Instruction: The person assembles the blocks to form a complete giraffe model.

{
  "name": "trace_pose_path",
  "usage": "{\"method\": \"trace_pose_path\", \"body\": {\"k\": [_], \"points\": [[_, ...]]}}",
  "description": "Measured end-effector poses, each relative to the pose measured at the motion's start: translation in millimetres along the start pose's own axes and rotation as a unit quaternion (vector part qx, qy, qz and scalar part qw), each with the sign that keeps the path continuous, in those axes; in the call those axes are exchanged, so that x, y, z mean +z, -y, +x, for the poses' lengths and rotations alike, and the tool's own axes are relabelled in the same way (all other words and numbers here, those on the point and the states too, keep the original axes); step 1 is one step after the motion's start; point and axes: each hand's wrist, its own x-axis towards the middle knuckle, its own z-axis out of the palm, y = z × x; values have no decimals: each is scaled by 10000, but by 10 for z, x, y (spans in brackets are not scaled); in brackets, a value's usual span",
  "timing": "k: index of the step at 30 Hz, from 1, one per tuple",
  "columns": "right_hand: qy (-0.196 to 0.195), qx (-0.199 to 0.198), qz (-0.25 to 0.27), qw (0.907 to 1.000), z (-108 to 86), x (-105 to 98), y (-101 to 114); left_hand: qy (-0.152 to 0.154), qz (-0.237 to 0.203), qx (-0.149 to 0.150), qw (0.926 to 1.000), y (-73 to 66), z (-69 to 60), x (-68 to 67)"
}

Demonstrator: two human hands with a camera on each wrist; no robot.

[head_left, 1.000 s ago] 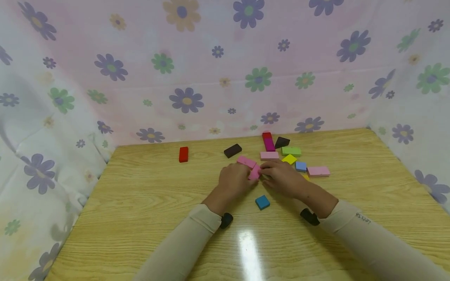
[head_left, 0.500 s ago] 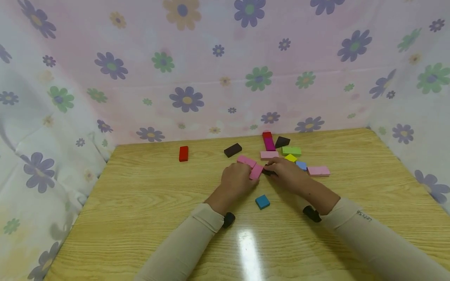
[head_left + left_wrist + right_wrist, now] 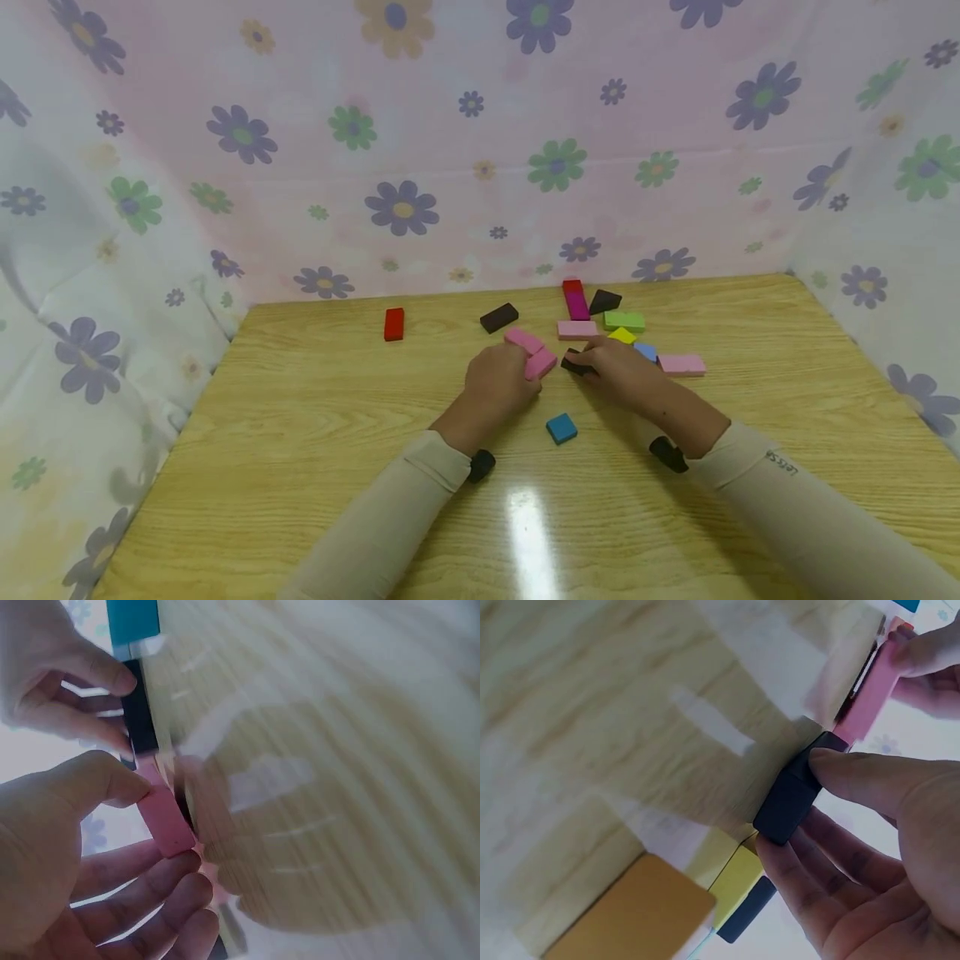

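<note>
In the head view my left hand (image 3: pixel 497 383) pinches a small pink block (image 3: pixel 541 364) on the table. The left wrist view shows the thumb on one end of this pink block (image 3: pixel 166 823) and a fingertip on the other. Another pink block (image 3: pixel 523 341) lies right behind it, against or very near it. Just to the right, my right hand (image 3: pixel 626 375) pinches a black block (image 3: pixel 574 363). In the right wrist view that black block (image 3: pixel 791 791) sits between thumb and fingers, low at the wooden surface. A small gap separates the black block from the pink one.
A blue block (image 3: pixel 562 428) lies in front of the hands. Behind are a dark brown block (image 3: pixel 499 317) and a red block (image 3: pixel 393 324). Pink (image 3: pixel 577 331), magenta (image 3: pixel 577 305), lime (image 3: pixel 624 321) and yellow (image 3: pixel 622 337) blocks cluster at the back right, by a floral cloth.
My right fingers have left the pink block and moved slightly right; a black block now shows in them. The left hand has turned the pink block and drawn it slightly left.
</note>
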Motion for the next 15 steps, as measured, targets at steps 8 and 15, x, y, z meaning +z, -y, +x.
{"method": "trace_pose_path", "body": {"k": [8, 15], "points": [[119, 15, -57, 9999, -3, -21, 0, -63, -604, -99, 9981, 322, -263, -171], [180, -68, 13, 9998, -42, -30, 6, -158, -486, 139, 9986, 558, -646, -283]]}}
